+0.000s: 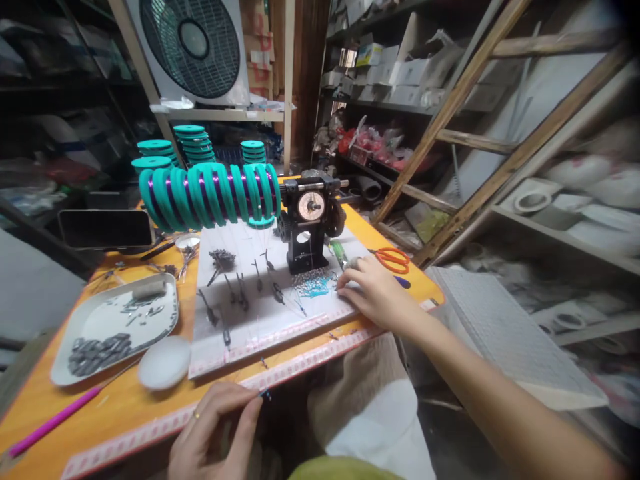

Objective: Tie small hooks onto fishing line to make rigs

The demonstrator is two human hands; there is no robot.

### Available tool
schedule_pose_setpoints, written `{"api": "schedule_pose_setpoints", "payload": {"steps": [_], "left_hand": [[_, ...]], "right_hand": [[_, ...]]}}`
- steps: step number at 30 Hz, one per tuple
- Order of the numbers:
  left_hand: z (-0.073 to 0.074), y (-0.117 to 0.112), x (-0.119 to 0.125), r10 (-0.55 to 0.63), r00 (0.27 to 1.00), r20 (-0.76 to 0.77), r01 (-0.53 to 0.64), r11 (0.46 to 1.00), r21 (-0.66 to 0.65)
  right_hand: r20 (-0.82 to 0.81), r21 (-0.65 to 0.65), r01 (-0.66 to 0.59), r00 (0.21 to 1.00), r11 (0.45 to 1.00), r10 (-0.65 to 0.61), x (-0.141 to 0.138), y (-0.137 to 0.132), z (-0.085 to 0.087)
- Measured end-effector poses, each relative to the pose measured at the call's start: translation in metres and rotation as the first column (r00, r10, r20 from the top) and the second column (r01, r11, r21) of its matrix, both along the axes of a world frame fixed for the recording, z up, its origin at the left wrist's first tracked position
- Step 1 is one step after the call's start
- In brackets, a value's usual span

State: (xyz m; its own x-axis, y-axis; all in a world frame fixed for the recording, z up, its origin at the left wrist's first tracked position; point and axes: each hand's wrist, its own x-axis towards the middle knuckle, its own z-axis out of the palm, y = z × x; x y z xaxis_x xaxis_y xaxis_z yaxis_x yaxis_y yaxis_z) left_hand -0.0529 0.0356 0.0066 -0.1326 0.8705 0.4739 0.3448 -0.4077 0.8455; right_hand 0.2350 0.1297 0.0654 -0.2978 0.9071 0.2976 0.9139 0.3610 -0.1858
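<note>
At the table's front edge, my left hand (217,427) is closed, pinching a small dark-blue piece (266,395) between thumb and forefinger. The piece looks like a bead or tiny fitting, too small to name. My right hand (370,290) rests on the right side of the white board (295,320), thumb and forefinger tips close together. Anything between those tips is hidden. Beside them lies a patch of tiny silver beads (303,280) and light-blue pieces (317,288). Dark grey weights on thin lines (243,297) are spread over the board's left half.
A black winding machine (307,223) carries a row of teal spools (210,197). Orange-handled scissors (393,259) lie at right. On the left are a white tray (65,363) of grey weights, a white round lid (165,363), a pink-handled tool (55,421) and a phone (107,229).
</note>
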Motion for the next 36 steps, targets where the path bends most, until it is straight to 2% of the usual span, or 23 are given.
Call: {"api": "schedule_pose_setpoints", "payload": {"steps": [4,12,17,23,27,31,36], "left_hand": [[-0.001,0.001,-0.006,-0.047,0.996,-0.075,0.048,0.999,0.019],[0.000,0.005,-0.005,-0.082,0.993,-0.083,0.085,0.996,0.029],[-0.001,0.002,-0.005,-0.047,0.994,-0.100,0.050,0.998,0.028],[-0.001,-0.001,-0.006,-0.051,0.994,-0.096,0.054,0.998,0.032],[0.000,0.000,-0.004,-0.072,0.993,-0.092,0.075,0.997,0.022],[0.004,-0.001,-0.001,-0.100,0.994,-0.044,0.100,0.995,-0.003],[0.008,-0.002,-0.002,-0.115,0.993,-0.037,0.113,0.993,-0.038]], "right_hand": [[-0.007,-0.048,-0.023,1.000,0.999,0.022,0.000,0.006,-0.002],[-0.018,-0.113,-0.066,0.998,0.991,0.065,0.001,0.000,0.005],[-0.049,-0.106,-0.100,0.994,0.989,0.095,0.000,0.003,0.001],[0.001,-0.091,-0.039,0.999,0.995,0.039,-0.001,-0.001,-0.004],[0.028,-0.104,-0.049,0.998,0.993,0.053,0.004,-0.001,-0.005],[0.051,-0.059,-0.082,0.995,0.995,0.085,0.005,0.001,-0.016],[0.056,0.059,-0.079,0.996,0.995,0.076,-0.001,0.001,-0.026]]}}
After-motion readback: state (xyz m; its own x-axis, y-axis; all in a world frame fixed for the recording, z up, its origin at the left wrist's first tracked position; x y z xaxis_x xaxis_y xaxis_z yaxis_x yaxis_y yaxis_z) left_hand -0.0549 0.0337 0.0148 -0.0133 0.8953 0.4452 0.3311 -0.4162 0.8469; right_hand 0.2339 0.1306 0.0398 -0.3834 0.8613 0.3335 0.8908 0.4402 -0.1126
